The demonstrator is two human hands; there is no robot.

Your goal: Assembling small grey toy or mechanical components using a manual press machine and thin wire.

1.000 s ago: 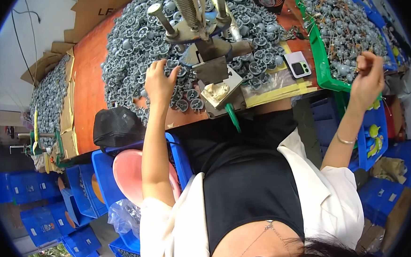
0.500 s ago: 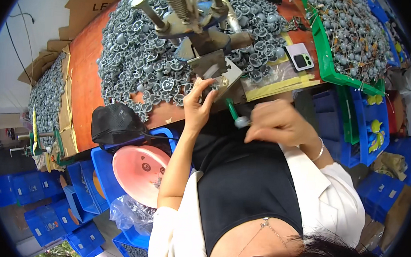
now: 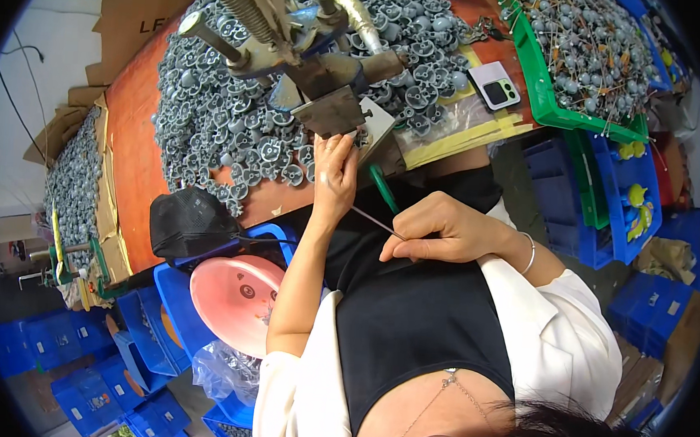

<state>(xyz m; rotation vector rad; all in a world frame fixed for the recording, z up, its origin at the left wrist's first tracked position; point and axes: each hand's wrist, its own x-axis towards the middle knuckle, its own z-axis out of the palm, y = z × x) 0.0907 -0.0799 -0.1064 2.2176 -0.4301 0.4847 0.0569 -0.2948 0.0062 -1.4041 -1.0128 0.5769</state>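
Observation:
My left hand (image 3: 336, 174) is raised to the metal block (image 3: 330, 111) of a bench press (image 3: 296, 59). Its fingers are drawn together and its fingertips go in below the block, so what they hold is hidden. Closed in a fist, my right hand (image 3: 443, 229) is at the lower end of a green lever handle (image 3: 382, 188); the pale knob at that end is covered by the fist. A thin rod (image 3: 375, 222) stretches between my left wrist and my right fingers. Small grey plastic parts (image 3: 270, 149), round and hollow, lie heaped around the press.
A phone (image 3: 495, 86) lies at the table's right, beside a green crate (image 3: 545, 110) of grey balls with thin stems. By my left forearm are a black mesh bag (image 3: 193, 223) and a pink bowl (image 3: 229, 295). Blue bins (image 3: 87, 391) stand at lower left.
My right hand has moved left and slightly down onto the lever's end, covering its knob. My left fingers have closed together under the press block. The view has shifted a little.

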